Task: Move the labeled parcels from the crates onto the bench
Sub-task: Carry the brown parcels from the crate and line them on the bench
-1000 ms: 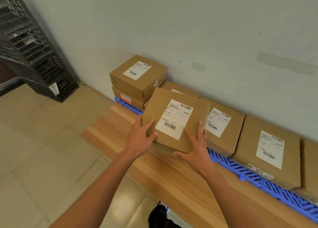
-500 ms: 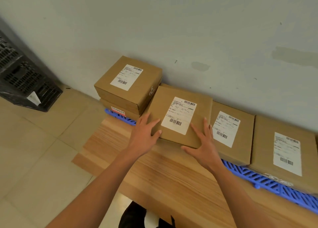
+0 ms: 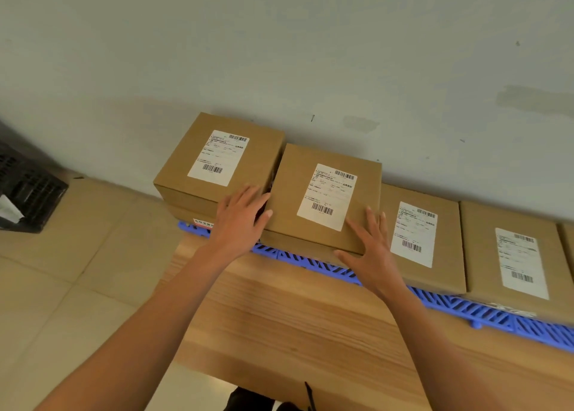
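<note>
A person's left hand [image 3: 240,215] and right hand [image 3: 371,249], fingers straight and released, press the sides of a labeled brown cardboard parcel [image 3: 323,199] resting on the blue plastic pallet [image 3: 459,309] atop the wooden tabletop [image 3: 279,323], seemingly settling it; withdrawing should follow.

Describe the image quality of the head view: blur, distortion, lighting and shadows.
Head view: wide-angle bend curves the wall's base line; the blue crate edge smears with motion blur toward the right; label print is too soft to read; light is flat and glare-free; a soft shadow darkens the wall above the left parcel.
</note>
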Demonstrator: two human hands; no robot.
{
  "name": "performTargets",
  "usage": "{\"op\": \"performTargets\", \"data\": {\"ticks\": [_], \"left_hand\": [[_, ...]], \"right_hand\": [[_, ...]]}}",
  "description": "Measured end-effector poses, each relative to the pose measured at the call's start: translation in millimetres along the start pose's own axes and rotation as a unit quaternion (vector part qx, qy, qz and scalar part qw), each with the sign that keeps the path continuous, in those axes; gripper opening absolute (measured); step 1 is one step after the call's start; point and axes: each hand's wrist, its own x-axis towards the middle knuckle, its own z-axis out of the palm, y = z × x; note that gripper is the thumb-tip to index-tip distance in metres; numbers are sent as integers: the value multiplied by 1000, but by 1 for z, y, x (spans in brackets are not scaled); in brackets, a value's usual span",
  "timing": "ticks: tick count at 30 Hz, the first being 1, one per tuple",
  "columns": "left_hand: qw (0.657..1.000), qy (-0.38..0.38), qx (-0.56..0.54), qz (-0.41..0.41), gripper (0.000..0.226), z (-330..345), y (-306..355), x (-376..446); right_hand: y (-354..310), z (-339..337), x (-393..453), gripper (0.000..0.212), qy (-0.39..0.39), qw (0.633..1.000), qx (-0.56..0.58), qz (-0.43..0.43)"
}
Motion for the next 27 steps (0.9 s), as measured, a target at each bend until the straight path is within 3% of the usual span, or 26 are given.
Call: {"op": "performTargets", "data": {"ticks": [9,18,27], "left_hand": [[998,16,40,41,54,17,-11,-5],[997,13,55,48,53,16,-9,-3],[996,-4,68,53,47,-4,5,12]], "right_hand": [[-14,11,4,63,49,995,-85,-32],[-28,18,4,61,19,985,-173,-15],[-46,-4,9,49,30,987,-159,-20]]}}
